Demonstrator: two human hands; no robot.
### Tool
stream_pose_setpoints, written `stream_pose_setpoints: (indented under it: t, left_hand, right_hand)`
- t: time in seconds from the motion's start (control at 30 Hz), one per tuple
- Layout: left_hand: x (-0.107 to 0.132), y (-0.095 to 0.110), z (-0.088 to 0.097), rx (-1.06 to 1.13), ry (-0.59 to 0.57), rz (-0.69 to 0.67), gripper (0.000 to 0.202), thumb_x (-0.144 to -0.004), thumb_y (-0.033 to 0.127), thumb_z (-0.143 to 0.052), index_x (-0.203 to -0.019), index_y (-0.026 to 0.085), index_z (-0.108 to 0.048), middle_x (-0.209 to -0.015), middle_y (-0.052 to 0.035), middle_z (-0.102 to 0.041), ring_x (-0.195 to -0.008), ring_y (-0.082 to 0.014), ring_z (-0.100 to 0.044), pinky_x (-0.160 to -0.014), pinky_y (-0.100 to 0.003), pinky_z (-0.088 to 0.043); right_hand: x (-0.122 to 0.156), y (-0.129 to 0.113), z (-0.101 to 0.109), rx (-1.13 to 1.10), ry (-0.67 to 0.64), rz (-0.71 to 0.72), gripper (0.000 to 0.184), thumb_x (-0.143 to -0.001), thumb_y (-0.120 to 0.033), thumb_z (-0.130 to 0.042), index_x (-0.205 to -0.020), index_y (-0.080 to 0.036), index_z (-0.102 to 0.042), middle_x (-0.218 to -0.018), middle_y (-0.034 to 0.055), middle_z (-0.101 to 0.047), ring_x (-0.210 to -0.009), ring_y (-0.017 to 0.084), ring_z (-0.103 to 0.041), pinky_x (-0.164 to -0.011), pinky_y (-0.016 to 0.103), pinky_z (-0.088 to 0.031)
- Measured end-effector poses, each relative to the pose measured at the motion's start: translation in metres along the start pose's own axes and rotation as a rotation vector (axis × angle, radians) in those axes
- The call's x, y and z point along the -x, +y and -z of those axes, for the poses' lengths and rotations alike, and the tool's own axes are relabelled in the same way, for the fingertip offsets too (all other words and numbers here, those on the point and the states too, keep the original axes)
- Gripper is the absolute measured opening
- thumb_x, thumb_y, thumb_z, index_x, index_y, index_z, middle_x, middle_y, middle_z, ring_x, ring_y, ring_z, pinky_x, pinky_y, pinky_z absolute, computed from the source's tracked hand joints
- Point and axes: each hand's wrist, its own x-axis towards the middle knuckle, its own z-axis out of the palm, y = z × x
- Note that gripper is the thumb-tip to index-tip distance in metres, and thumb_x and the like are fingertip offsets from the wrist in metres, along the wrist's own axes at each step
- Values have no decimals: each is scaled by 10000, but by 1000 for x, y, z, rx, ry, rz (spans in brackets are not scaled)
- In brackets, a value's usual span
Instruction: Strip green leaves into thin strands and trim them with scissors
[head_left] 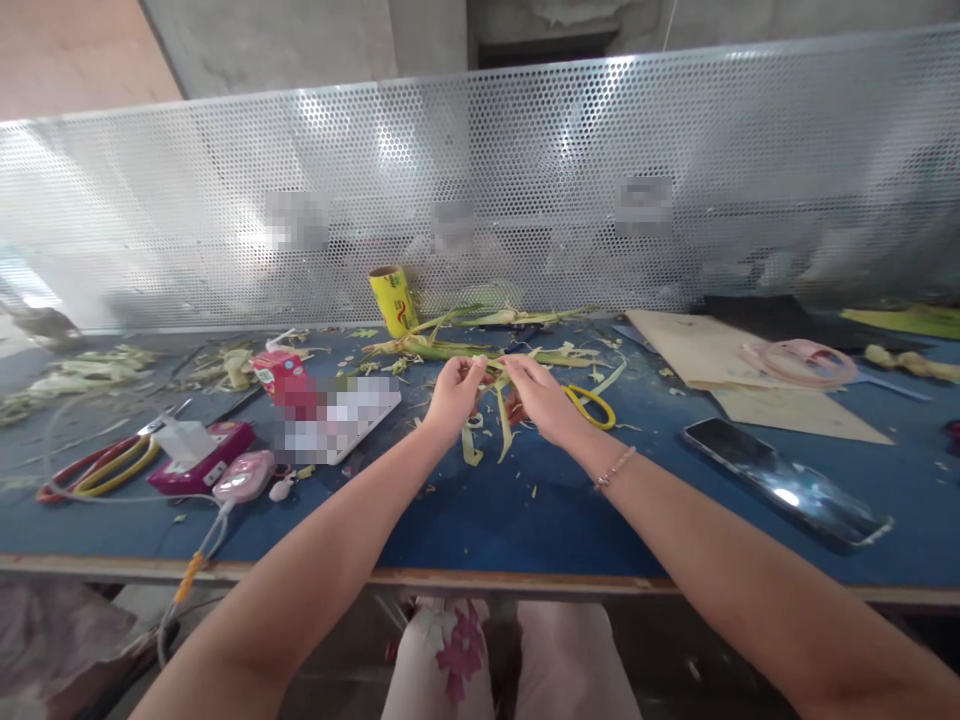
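My left hand (454, 395) and my right hand (538, 398) meet above the middle of the blue table. Fingertips of both are pinched on a thin pale green strip that looks like corn husk (504, 425), and its loose end hangs down between them. Something brownish shows under the fingers, too small to make out. Just right of my right hand lies a yellow scissor handle (596, 408); its blades are hidden. Behind the hands, long green husk pieces (435, 348) lie across the table, with small scraps scattered around.
A yellow tube (393, 300) stands by the perforated metal screen (525, 200). To the left are a red drink carton (283, 378), red-and-yellow-handled scissors (112, 470) and a charger with cables (184, 440). On the right lie a phone (784, 480) and cardboard sheets (675, 350).
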Motion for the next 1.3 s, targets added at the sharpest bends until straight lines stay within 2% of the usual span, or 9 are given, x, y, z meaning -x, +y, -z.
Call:
stream_pose_setpoints:
  t: [0.13, 0.23, 0.3, 0.4, 0.57, 0.7, 0.83, 1.1, 1.3]
  left_hand:
    - [0, -1, -2, 153, -61, 61, 341, -722, 464, -633, -737, 144, -516, -645, 31, -534, -450, -23, -394, -441, -179, -315]
    - [1, -1, -2, 131, -113, 47, 365, -669, 477, -671, -722, 141, -540, -586, 46, -482, -495, -38, -412, -507, -186, -353]
    - [1, -2, -2, 82, -137, 12, 374, -669, 492, -662, -683, 140, -533, -548, 54, -433, -500, -44, -394, -521, -192, -348]
    - [0, -4, 0, 22, -143, -7, 392, -721, 522, -586, -629, 154, -487, -522, 58, -373, -486, -53, -356, -506, -205, -316]
    - [-1, 0, 5, -354, -60, -164, 367, -785, 441, -508, -555, 168, -418, -503, 44, -359, -496, -76, -320, -499, -228, -244]
    - [6, 4, 5, -687, -6, -280, 328, -817, 375, -448, -557, 174, -444, -535, 17, -442, -542, -107, -386, -535, -243, -254]
    - [12, 8, 5, -826, -14, -300, 330, -843, 403, -403, -620, 183, -506, -577, -6, -506, -559, -129, -429, -544, -251, -261]
    - [14, 10, 3, -728, 20, -326, 286, -842, 408, -439, -667, 190, -501, -617, -13, -539, -589, -134, -465, -567, -252, -312]
    - [13, 8, 1, -381, 16, -333, 136, -779, 304, -558, -750, 186, -497, -680, 3, -567, -615, -101, -485, -597, -229, -353]
  right_hand:
    - [-3, 4, 1, 169, 4, 172, 313, -892, -451, -389, -1070, -229, -519, -526, -46, -439, -413, 120, -431, -415, 258, -390]
    - [-6, 9, 3, 286, 53, 310, 317, -885, -449, -397, -1047, -210, -526, -762, 38, -565, -719, 179, -566, -661, 334, -482]
    - [-7, 11, 4, 346, 59, 388, 330, -887, -446, -390, -1068, -202, -519, -989, 88, -575, -956, 209, -546, -848, 383, -446]
    - [-5, 11, 4, 376, -12, 439, 321, -912, -421, -332, -1070, -206, -512, -1110, 92, -542, -1083, 205, -492, -956, 388, -376]
    - [0, 9, 4, 443, -112, 461, 238, -913, -389, -352, -1000, -212, -486, -1068, 77, -542, -1046, 198, -492, -938, 379, -367]
    - [2, 6, 4, 468, -88, 483, 196, -915, -368, -348, -917, -209, -463, -953, 58, -538, -921, 188, -502, -856, 366, -395]
    - [5, 4, 3, 508, -64, 496, 187, -907, -374, -358, -859, -209, -432, -878, 48, -513, -847, 185, -487, -794, 360, -407]
    - [10, 3, 0, 535, -114, 514, 308, -887, -438, -379, -1049, -178, -407, -1072, 125, -461, -1065, 234, -432, -953, 433, -351]
    - [14, 1, -4, 485, -87, 444, 383, -887, -454, -381, -1160, -188, -421, -1142, 132, -461, -1143, 243, -409, -1017, 455, -313]
